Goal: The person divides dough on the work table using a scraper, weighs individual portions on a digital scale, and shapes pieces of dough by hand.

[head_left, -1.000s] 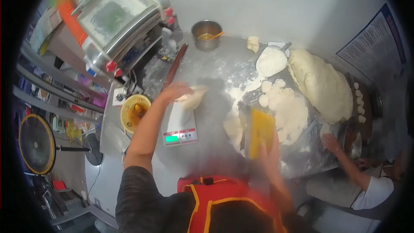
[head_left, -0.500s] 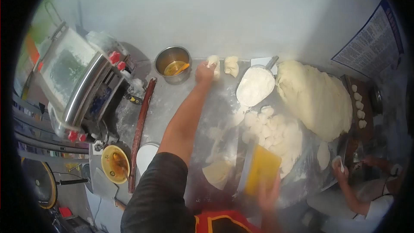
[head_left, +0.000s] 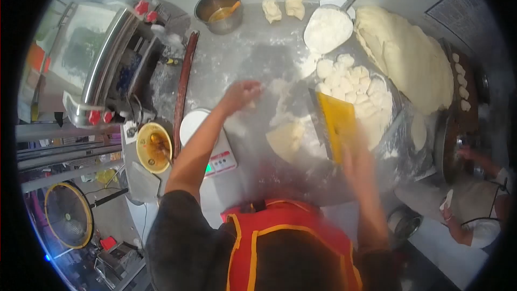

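Observation:
My right hand (head_left: 353, 148), smeared by motion, grips a yellow dough scraper (head_left: 336, 118) with a grey blade edge on its left. The scraper stands beside a heap of small floured dough pieces (head_left: 355, 83). My left hand (head_left: 242, 97) hovers over the worktop with loosely bent fingers and no visible object in it. Below and between my hands lies a flat piece of dough (head_left: 286, 139). Two dough lumps, a left one (head_left: 271, 10) and a right one (head_left: 294, 7), rest at the back by the wall.
A flour scoop (head_left: 328, 29) and a large dough mass (head_left: 406, 56) lie at the back right. To the left are a steel pot (head_left: 219, 16), a rolling pin (head_left: 185, 83), a scale (head_left: 222, 161), a yellow bowl (head_left: 144, 151) and a dough machine (head_left: 97, 64). A co-worker (head_left: 471, 205) is at the right.
My left hand has let go of the left dough lump at the back and drawn back toward me. The view has tilted down. The scraper remains in my right hand.

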The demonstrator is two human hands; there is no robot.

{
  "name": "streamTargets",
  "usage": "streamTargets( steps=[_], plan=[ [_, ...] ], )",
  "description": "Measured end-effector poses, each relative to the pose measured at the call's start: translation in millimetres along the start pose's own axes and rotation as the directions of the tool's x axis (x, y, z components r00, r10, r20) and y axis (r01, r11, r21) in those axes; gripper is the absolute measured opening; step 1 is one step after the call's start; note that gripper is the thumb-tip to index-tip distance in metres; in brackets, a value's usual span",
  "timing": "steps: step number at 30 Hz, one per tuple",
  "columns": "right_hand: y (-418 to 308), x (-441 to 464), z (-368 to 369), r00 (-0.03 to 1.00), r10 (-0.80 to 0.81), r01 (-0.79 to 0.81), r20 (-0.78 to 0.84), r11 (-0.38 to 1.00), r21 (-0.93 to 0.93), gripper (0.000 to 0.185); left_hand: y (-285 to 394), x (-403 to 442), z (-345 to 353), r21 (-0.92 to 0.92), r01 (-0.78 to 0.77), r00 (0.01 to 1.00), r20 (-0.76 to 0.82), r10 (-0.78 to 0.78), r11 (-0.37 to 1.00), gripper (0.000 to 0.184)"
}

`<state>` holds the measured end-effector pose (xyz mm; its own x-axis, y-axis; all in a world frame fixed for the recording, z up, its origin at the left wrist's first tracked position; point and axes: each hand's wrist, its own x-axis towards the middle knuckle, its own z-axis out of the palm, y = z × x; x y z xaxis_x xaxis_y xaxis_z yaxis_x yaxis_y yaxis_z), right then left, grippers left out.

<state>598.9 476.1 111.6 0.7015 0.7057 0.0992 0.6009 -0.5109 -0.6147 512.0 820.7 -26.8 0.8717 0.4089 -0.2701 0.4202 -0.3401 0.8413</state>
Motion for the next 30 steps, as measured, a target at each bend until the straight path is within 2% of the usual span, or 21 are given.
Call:
streamTargets(
  steps=[1, 4, 7, 10, 13, 16, 19, 22, 26, 28, 30],
  plan=[
    [-2.0, -3.2, 1.1, 0.998, -0.069, 0.069, 0.009, 0.997, -0.033, 0.059, -11.8, -25.9, 15.4, 0.033, 0.011, 1.000, 0.029, -0.012, 0.999, 0.046],
    [-11.7, -14.9, 10.4, 0.953, 0.088, -0.065, 0.290, 0.994, -0.086, 0.062, -4.3, -95.0, 52.9, 0.140, 0.043, 0.994, 0.096, -0.057, 0.989, 0.061],
    [-4.8, -28.4, 29.8, 0.932, 0.003, 0.000, 0.364, 1.000, -0.008, 0.060, 0.2, -126.3, 96.2, 0.256, -0.137, 0.987, -0.051, 0.155, 0.957, 0.072],
    [10.6, -38.5, 47.8, 0.939, -0.158, 0.166, 0.307, 0.986, 0.002, 0.062, 17.7, -130.8, 115.3, 0.295, -0.020, 0.991, -0.124, 0.059, 0.955, 0.073],
    [10.8, -38.1, 53.7, 0.934, -0.139, 0.159, 0.329, 0.987, -0.034, 0.064, 37.5, -128.6, 118.0, 0.290, 0.187, 0.980, -0.116, -0.159, 0.939, 0.068],
    [24.6, -35.8, 74.8, 0.923, -0.238, 0.269, 0.303, 0.961, -0.066, 0.067, 28.8, -125.5, 122.0, 0.287, 0.163, 0.984, -0.114, -0.135, 0.944, 0.065],
    [20.3, -24.6, 82.4, 0.899, -0.112, 0.200, 0.424, 0.965, -0.169, 0.072, 27.9, -124.3, 126.4, 0.310, 0.234, 0.969, -0.156, -0.193, 0.921, 0.059],
    [14.4, -16.9, 95.8, 0.913, -0.159, 0.261, 0.375, 0.934, -0.242, 0.077, 36.9, -130.6, 131.7, 0.267, 0.284, 0.949, -0.213, -0.231, 0.921, 0.054],
    [17.8, -16.9, 107.8, 0.907, -0.207, 0.295, 0.366, 0.933, -0.206, 0.077, 17.2, -143.4, 149.9, 0.210, 0.132, 0.956, -0.285, -0.069, 0.969, 0.047],
    [14.2, -18.1, 107.4, 0.907, -0.230, 0.314, 0.352, 0.927, -0.206, 0.080, 24.6, -163.8, 135.1, 0.198, 0.055, 0.940, -0.342, 0.017, 0.979, 0.046],
    [21.1, -15.4, 109.9, 0.910, -0.134, 0.237, 0.393, 0.945, -0.226, 0.078, 31.7, -181.9, 103.3, 0.076, 0.148, 0.859, -0.505, -0.090, 0.986, 0.044]
  ],
)
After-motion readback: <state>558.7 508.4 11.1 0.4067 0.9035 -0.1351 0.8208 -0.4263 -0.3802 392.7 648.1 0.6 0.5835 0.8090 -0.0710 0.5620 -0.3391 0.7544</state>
